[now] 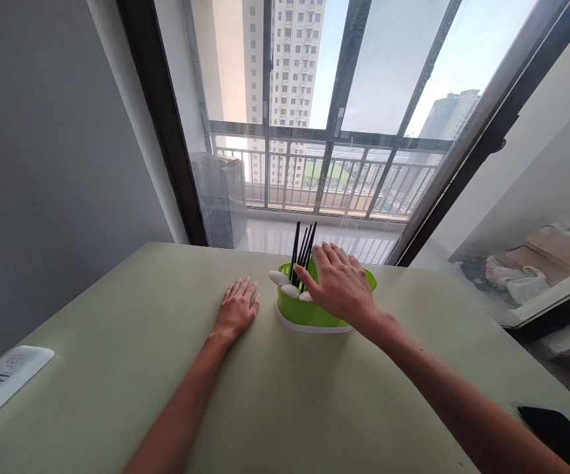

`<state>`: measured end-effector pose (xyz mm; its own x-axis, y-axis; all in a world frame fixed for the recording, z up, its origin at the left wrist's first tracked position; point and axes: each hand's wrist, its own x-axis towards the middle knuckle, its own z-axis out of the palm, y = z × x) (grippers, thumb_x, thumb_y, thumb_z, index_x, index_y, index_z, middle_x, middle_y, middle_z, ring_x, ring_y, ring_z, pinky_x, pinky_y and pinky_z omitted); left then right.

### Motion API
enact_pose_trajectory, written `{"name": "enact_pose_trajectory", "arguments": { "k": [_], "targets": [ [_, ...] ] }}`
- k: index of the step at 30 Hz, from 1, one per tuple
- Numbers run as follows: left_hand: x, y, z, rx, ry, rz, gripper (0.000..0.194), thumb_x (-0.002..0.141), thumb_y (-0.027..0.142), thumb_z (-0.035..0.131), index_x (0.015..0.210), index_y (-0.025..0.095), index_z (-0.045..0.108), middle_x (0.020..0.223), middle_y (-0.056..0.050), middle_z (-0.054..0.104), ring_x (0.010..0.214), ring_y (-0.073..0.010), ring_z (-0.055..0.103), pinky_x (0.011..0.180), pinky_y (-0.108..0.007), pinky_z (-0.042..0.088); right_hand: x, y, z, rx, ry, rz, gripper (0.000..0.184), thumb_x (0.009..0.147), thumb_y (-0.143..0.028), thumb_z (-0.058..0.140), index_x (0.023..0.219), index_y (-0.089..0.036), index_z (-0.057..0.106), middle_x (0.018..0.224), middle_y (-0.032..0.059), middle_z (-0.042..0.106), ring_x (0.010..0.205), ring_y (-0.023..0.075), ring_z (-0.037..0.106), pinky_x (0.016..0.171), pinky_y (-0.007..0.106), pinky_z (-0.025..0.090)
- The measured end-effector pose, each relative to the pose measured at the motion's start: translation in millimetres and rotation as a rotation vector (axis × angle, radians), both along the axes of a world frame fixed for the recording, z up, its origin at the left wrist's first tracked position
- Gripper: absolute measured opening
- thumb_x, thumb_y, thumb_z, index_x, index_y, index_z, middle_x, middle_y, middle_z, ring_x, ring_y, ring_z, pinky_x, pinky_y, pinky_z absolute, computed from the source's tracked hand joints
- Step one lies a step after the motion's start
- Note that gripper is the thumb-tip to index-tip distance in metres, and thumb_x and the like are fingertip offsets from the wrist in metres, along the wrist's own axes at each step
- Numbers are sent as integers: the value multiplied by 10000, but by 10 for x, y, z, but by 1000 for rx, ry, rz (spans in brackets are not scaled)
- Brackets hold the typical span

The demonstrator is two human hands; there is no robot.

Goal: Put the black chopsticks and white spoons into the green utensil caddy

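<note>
Pale green, the table (117, 368), and at seven o'clock the left hand (238, 304) is laid flat on it, fingers slightly apart. Just beside it, at five, the green holder (305, 311) is seen, filled with upright black sticks (295, 253). Over its right side the right hand (341, 276) is held, fingers nearly together, thumb spread (whether anything is clamped underneath cannot be told). Contact at the holder is judged the step in hand; for the next move, a path clear of the sticks is called for. Around them: white power strip (11, 378) at eight, tall window (378, 85) at one, dark flat object (561, 431) at four.
</note>
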<state>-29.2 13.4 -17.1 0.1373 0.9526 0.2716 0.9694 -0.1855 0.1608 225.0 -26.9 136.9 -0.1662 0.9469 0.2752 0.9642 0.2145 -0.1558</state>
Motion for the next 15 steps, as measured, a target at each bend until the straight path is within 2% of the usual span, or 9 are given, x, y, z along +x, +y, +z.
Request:
{"name": "enact_pose_trajectory", "arguments": {
  "k": [7,15],
  "targets": [
    [19,-25,16,-3,-8,1,520,1024,356,422,1478,169,593,1612,-102,481,1532,-302,389,1279,-479,293,-45,-79,38,7,2,-49,892,1028,-726,125,1610,-101,383,1684,148,349,1567,320,280,1247,514,233],
    [2,-34,8,-5,-14,-6,521,1022,358,430,1481,168,588,1615,-104,476,1531,-299,391,1282,-474,287,-76,-101,13,46,19,-66,803,1061,-657,168,1585,-110,434,1664,128,393,1555,310,315,1246,528,254]
  ]
}}
